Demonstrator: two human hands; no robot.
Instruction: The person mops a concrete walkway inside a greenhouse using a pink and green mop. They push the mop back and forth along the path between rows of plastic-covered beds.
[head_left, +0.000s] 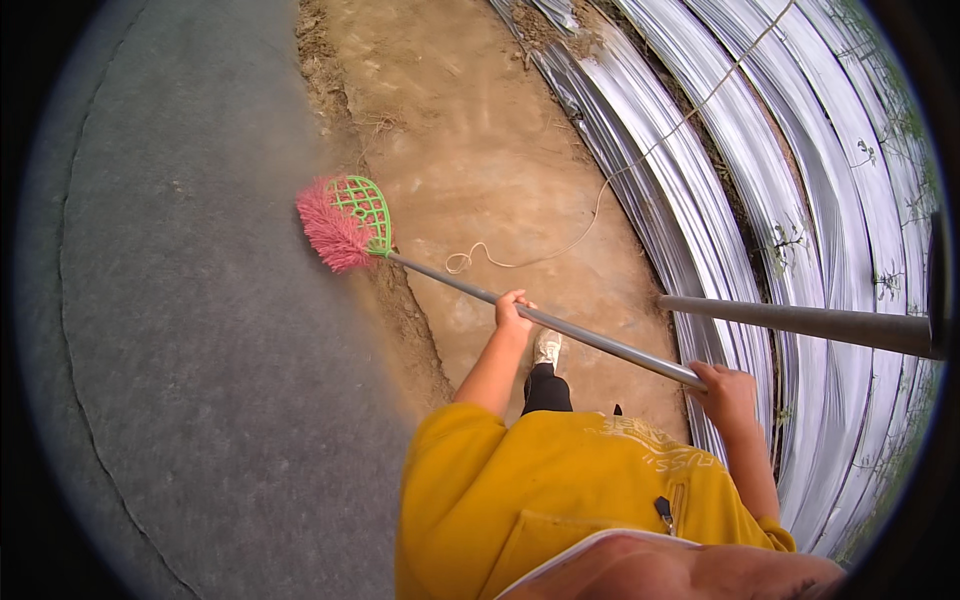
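A broom with a long grey metal handle slants across in front of me. Its head has a green plastic lattice and pink bristles, which lie over the edge between the grey pavement and the brown dirt. Wrapped round the middle of the handle is my left hand, closed. At the handle's near right end, my right hand grips it, fingers closed over the tip.
Dark grey pavement spreads on the left, beside a bare dirt strip. Silvery plastic sheeting covers rows on the right, with small plants. A thin cord trails over the dirt. A grey pole juts in from the right.
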